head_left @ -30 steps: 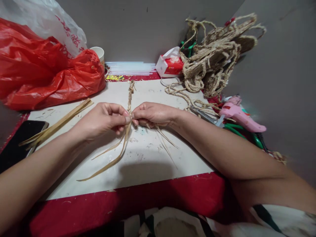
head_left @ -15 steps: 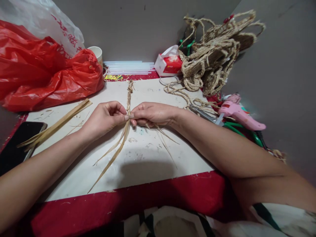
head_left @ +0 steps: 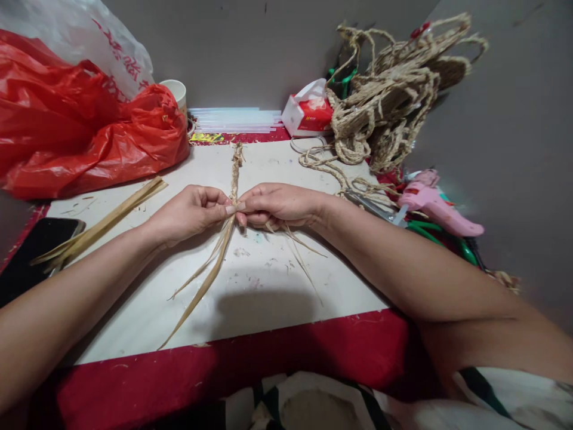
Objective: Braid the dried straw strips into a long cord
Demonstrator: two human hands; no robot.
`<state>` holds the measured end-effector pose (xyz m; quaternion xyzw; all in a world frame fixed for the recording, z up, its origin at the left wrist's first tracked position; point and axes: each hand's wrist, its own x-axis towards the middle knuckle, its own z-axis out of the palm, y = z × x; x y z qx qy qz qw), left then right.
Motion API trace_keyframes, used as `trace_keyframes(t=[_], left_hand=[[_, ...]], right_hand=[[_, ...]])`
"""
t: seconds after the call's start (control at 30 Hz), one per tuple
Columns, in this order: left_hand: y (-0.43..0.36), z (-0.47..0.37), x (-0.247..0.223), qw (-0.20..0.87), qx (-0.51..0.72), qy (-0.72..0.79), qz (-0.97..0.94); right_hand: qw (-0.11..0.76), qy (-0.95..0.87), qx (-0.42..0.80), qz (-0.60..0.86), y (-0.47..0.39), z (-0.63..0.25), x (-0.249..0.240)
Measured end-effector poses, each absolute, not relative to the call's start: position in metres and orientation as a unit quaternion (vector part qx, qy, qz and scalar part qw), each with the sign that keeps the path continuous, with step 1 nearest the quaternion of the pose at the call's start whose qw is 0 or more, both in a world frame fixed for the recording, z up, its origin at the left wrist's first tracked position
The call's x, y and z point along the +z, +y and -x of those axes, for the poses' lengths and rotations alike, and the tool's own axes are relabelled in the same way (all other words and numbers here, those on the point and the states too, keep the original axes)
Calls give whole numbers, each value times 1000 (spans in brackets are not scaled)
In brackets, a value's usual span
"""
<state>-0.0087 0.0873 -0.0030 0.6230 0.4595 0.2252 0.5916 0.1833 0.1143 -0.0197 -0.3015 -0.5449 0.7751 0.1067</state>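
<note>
The plastic bag (head_left: 98,131) is bright red; the bag (head_left: 120,45) behind it is whitish with red lettering. The glue gun (head_left: 436,203) is pink, the phone (head_left: 31,251) black, the rope (head_left: 389,89) tan, and the tissue pack (head_left: 308,113) red and white.

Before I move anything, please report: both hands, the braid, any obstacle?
Left hand and right hand pinching braid, fingers together. Loose strands trailing below. Red bag left, pink glue gun right, both clear of hands.

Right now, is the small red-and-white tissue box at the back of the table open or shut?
Open: a crumpled white tissue sticks up from the top of the red-and-white tissue box.
</note>
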Motion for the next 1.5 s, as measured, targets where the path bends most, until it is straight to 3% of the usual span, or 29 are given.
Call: trace_keyframes(t=[0.47, 0.9, 1.07, 1.23, 1.5], left_hand=[[89, 7, -2, 565, 252, 474, -627], [88, 3, 17, 497, 191, 514, -673], [79, 0, 25, 560, 134, 512, -637], [59, -10, 14, 581, 178, 538, -584], [42, -18, 8, 480, 238, 534, -654]], right_hand=[[114, -524, 792, 293, 113, -181, -18], [223, -450, 766, 401, 90, -164, -13], [249, -435, 751, 429, 84, -159, -13], [240, -403, 780, 414, 79, -159, -13], [270, -419, 746, 441, 71, -154, -12]])
